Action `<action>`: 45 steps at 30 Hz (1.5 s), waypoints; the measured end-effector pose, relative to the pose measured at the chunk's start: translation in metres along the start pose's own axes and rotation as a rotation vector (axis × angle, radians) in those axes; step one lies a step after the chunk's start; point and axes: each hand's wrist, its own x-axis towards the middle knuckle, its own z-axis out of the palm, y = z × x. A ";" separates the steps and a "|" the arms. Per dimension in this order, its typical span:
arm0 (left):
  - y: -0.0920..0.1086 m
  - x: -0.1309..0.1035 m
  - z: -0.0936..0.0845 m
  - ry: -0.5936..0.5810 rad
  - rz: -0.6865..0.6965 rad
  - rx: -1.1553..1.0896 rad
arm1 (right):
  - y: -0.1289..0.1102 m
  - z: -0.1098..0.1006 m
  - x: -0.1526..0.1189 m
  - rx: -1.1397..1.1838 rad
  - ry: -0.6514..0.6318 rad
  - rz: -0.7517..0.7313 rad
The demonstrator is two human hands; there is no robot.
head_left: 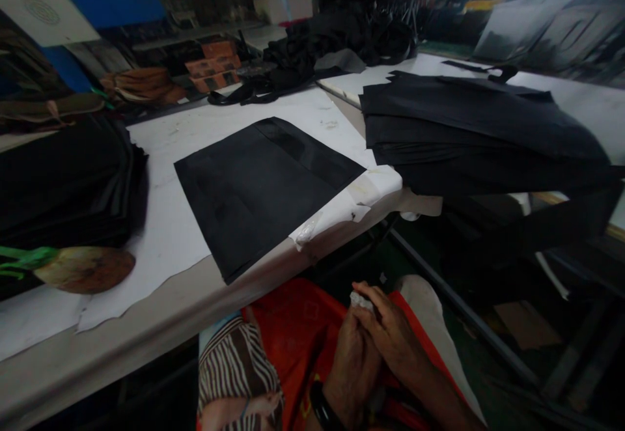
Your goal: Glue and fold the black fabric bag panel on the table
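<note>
Both hands are together over the lap, below the table edge. My left hand (352,356), with a black band at the wrist, is closed, its fingers partly covered by the other hand. My right hand (390,330) lies against it, fingers curled over. A small crumpled whitish thing (361,301) is pinched between them near the fingertips. Beyond the hands, a black panel (263,190) with a black strip across its right part lies flat on the white-covered table (161,222). One corner overhangs the front edge.
Black sheets are stacked at left (58,183) and right (469,131). A brown oval object (90,268) with green strands sits at the front left. Orange boxes (215,66) and a dark heap (336,40) stand behind. A metal bar (439,288) runs under the table.
</note>
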 end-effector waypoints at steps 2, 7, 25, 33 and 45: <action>-0.002 -0.001 0.002 0.016 -0.003 -0.020 | 0.002 0.003 0.000 0.023 -0.016 0.049; -0.004 -0.009 0.010 0.031 -0.005 -0.037 | 0.003 0.006 0.006 0.072 -0.001 0.089; 0.004 -0.011 0.000 -0.208 -0.137 0.046 | 0.006 -0.023 0.014 0.180 -0.165 0.105; 0.009 -0.018 0.010 -0.180 -0.223 0.051 | 0.006 -0.028 0.016 0.123 -0.195 0.092; 0.010 -0.007 0.000 -0.153 -0.242 0.018 | 0.009 -0.024 0.008 0.140 -0.162 0.083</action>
